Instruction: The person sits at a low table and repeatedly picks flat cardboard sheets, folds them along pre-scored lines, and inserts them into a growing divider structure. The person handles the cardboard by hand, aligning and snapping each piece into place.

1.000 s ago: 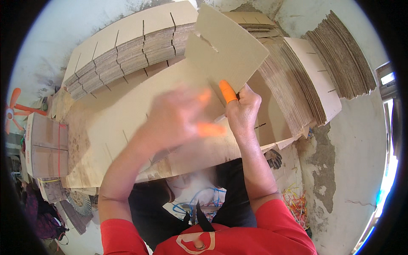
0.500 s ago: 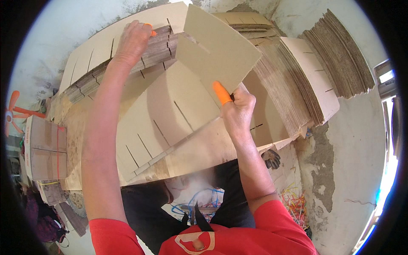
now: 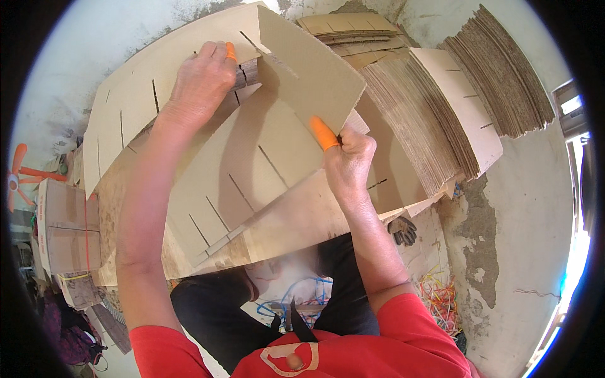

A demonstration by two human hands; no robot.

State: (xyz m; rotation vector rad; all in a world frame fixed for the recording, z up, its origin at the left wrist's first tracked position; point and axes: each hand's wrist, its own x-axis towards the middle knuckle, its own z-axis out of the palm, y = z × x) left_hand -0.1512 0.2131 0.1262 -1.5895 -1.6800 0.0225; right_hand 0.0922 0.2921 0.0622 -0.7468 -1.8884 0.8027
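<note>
My left hand [image 3: 201, 82], an orange finger cover on one finger, is closed on the near edge of a long slotted cardboard sheet [image 3: 135, 88]. That sheet sits raised and curved over a stack of cut cardboard [image 3: 247, 74], mostly hidden beneath it. My right hand [image 3: 350, 157], its thumb in an orange cover, grips a tilted cardboard panel [image 3: 315, 66]. The panel's far left edge meets the sheet's right end; whether their slots are joined I cannot tell. Below both hands, another slotted sheet [image 3: 252, 189] lies slanted on the wooden table [image 3: 296, 230].
Stacks of cardboard strips [image 3: 409, 113] stand on the right, with another stack [image 3: 498, 75] against the wall. More sheets [image 3: 350, 25] lie at the back. A carton [image 3: 69, 227] and an orange fan [image 3: 22, 176] are at left. A glove [image 3: 402, 231] and coloured straps [image 3: 438, 305] lie low on the right.
My left hand has come slightly nearer and right, lifting the top sheet off its stack. The panel in my right hand has shifted left, against the sheet's end.
</note>
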